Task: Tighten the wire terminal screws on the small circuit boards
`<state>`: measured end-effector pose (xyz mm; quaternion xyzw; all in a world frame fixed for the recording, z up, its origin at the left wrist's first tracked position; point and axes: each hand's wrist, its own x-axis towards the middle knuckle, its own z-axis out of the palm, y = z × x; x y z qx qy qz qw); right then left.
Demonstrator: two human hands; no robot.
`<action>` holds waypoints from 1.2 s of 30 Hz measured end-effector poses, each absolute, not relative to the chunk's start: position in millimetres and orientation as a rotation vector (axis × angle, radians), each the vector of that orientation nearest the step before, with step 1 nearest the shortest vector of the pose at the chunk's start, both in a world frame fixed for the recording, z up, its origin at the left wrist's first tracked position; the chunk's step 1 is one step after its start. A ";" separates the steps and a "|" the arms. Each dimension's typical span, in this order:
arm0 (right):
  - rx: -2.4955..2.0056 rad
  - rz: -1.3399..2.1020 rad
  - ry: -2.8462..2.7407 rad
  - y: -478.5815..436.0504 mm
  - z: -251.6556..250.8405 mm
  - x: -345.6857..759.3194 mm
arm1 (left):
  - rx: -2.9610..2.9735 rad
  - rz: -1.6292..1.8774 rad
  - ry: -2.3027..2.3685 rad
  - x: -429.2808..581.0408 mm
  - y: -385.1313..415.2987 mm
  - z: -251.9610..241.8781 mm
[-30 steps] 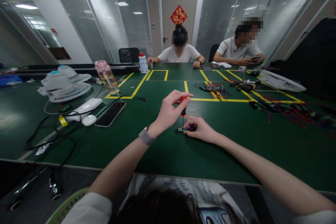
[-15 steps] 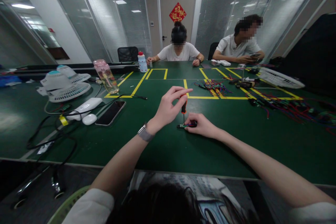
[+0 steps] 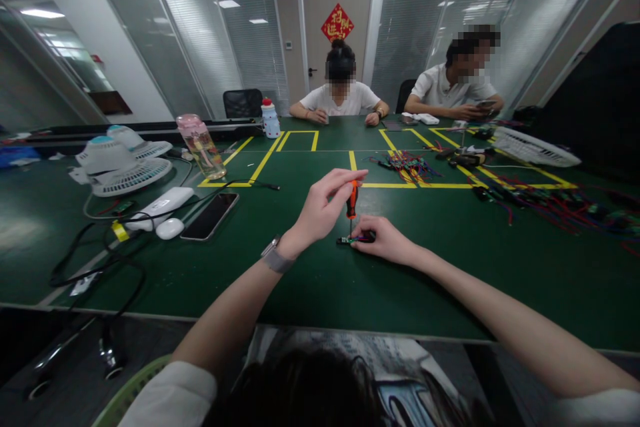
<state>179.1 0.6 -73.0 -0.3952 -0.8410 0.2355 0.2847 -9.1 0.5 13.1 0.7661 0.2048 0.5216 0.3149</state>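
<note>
My left hand (image 3: 320,210) pinches the top of a small orange-and-black screwdriver (image 3: 353,200), held upright with its tip down on a small green circuit board (image 3: 350,239). My right hand (image 3: 383,239) rests on the green table (image 3: 300,280) and presses on that board's right end with closed fingers. A grey watch sits on my left wrist.
A black phone (image 3: 210,215), a white mouse (image 3: 169,228), a white power strip and black cables lie at the left, with white fans (image 3: 120,160) and a pink bottle (image 3: 201,145) behind. Coloured wires (image 3: 407,165) spread at the right. Two people sit at the far side.
My left fingers have shifted on the screwdriver handle, showing more of its orange grip. A person across the table has moved a hand. My right hand and the board have stayed put.
</note>
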 end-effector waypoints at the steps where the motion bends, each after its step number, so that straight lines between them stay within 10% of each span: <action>1: -1.053 0.631 -2.255 0.7 -72.9 179.2 | 1.926 1.289 0.478 -9.8 1.6 13.3; 36: -1.047 0.657 -2.283 2.3 -70.7 181.2 | 1.887 1.234 0.446 -4.6 2.0 10.7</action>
